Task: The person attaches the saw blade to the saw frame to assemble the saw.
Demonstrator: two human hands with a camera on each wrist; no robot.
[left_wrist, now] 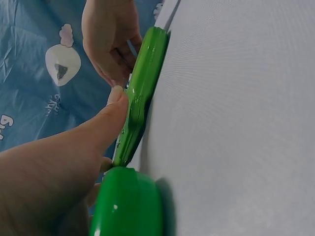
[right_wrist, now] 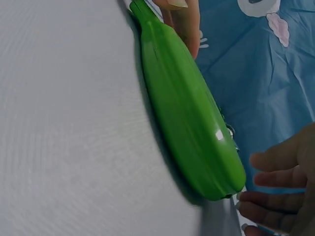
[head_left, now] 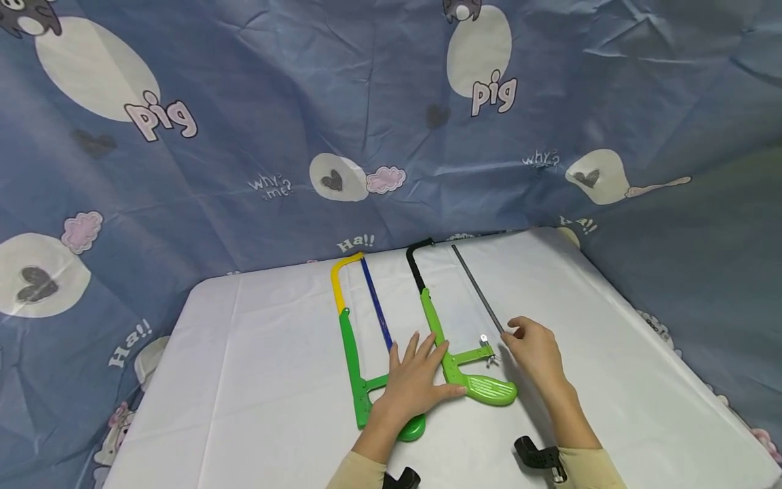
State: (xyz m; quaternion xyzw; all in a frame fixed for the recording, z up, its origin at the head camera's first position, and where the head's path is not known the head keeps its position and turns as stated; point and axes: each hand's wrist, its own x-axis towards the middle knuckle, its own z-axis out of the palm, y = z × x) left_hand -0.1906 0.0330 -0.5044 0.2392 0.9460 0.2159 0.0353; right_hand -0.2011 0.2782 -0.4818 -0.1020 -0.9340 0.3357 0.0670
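Note:
A light green hacksaw frame (head_left: 432, 316) with a black front end lies on the white table, with no blade mounted. My left hand (head_left: 415, 380) rests on it with fingers spread, its thumb against the light green handle (right_wrist: 187, 113). Partly under that hand and wrist is a second hacksaw (head_left: 351, 353), dark green and yellow, fitted with a blue blade (head_left: 377, 302). To the right, a loose grey hacksaw blade (head_left: 476, 285) runs up to my right hand (head_left: 537, 353), whose thumb and finger pinch its near end. That contact is hidden in the right wrist view.
The white-covered table (head_left: 275, 380) meets a blue printed cloth (head_left: 275, 136) at the back and sides. A wing nut (head_left: 491, 360) sits on the light green frame's arm, close to the right hand.

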